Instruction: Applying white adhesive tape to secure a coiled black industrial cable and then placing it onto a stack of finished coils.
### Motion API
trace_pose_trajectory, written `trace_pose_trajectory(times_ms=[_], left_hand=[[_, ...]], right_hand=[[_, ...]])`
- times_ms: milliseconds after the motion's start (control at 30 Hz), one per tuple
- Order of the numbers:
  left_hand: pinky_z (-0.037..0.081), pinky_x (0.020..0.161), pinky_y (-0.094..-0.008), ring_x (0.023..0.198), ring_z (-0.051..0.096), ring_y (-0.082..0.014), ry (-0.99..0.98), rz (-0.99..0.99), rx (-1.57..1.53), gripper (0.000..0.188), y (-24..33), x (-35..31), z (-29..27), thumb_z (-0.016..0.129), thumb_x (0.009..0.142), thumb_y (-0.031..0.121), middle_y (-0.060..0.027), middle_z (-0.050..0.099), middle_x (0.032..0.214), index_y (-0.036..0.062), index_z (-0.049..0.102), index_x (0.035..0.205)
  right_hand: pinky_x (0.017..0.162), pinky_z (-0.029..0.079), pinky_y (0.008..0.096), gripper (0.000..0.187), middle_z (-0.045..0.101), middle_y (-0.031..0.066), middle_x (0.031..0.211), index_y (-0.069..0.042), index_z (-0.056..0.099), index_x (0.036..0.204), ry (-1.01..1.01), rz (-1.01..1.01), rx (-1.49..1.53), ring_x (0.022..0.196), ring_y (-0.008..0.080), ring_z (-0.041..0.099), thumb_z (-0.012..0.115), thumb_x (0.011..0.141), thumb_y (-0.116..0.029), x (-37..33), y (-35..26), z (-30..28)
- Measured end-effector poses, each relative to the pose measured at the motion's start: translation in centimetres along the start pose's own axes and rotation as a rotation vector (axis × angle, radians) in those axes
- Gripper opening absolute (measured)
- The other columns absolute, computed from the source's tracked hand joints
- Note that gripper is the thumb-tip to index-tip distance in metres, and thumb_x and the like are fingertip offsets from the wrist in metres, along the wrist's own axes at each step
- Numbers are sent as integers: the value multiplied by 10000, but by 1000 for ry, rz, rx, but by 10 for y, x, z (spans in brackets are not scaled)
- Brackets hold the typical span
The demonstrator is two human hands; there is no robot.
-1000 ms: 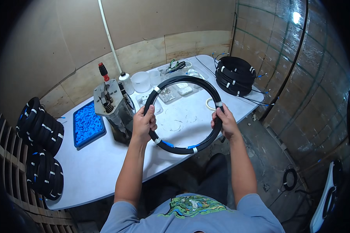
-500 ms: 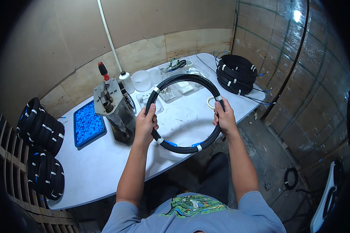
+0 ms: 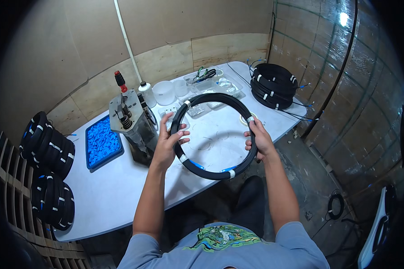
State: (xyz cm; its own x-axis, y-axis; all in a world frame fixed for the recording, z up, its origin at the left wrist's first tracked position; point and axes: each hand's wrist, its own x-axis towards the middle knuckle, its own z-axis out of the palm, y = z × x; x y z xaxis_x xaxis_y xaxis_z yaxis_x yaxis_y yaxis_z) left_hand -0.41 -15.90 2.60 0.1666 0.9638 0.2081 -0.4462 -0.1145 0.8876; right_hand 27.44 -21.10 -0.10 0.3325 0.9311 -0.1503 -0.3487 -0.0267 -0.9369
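Observation:
A round coil of black cable (image 3: pixel 216 97), bound with white tape bands, is held up above the near table edge. Two blue connectors (image 3: pixel 195 165) show along its lower inside. My right hand (image 3: pixel 261 140) grips the coil's right side, thumb in front and fingertips curled through to the inside. On the opposite side my left hand (image 3: pixel 168 145) touches the coil with its fingers spread apart, no longer wrapped round it. A roll of pale tape (image 3: pixel 243 119) lies behind the coil, partly hidden by it.
Left of the coil stands a metal bench press (image 3: pixel 129 117), beside a tray of blue pieces (image 3: pixel 102 143). Stacked cable coils (image 3: pixel 274 85) sit at the back right; more coils (image 3: pixel 54 197) are at the left edge. Plastic containers (image 3: pixel 164 93) and a bottle (image 3: pixel 146 93) stand behind.
My left hand has loosened its grip, its fingers now spread. The coil has shifted slightly down and tilted, while my right hand keeps hold of it.

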Motion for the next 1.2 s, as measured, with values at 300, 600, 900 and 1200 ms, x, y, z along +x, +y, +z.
trace_pose_trajectory(times_ms=[300,600,900,1200], left_hand=[[291,352,-220,384,465,-78,-86,-379,283,566,7,19,-45,367,1022,545,9,516,523,58,639,1121],[326,376,-206,443,543,-97,-180,-300,72,488,14,16,-64,624,947,473,-70,620,610,15,601,1114],[290,503,-251,539,366,-62,25,178,769,434,-6,21,-60,724,899,395,21,506,620,-14,691,757],[497,583,-251,628,580,-105,128,-172,202,515,-28,21,-31,534,992,506,-40,603,778,0,626,971]], right_hand=[[605,629,403,666,597,229,1199,-73,279,1522,-491,62,307,928,291,700,275,1032,-524,5,5,-45],[766,618,459,634,620,314,1189,-67,333,1490,-544,-29,89,1010,390,693,567,986,-373,-7,-6,-44],[553,432,282,509,577,53,628,8,652,832,-92,-194,-1015,599,134,564,574,980,-472,3,-7,-38],[533,497,303,301,558,45,824,-51,497,1220,-55,-133,170,596,124,558,549,1014,-265,-17,27,2]])
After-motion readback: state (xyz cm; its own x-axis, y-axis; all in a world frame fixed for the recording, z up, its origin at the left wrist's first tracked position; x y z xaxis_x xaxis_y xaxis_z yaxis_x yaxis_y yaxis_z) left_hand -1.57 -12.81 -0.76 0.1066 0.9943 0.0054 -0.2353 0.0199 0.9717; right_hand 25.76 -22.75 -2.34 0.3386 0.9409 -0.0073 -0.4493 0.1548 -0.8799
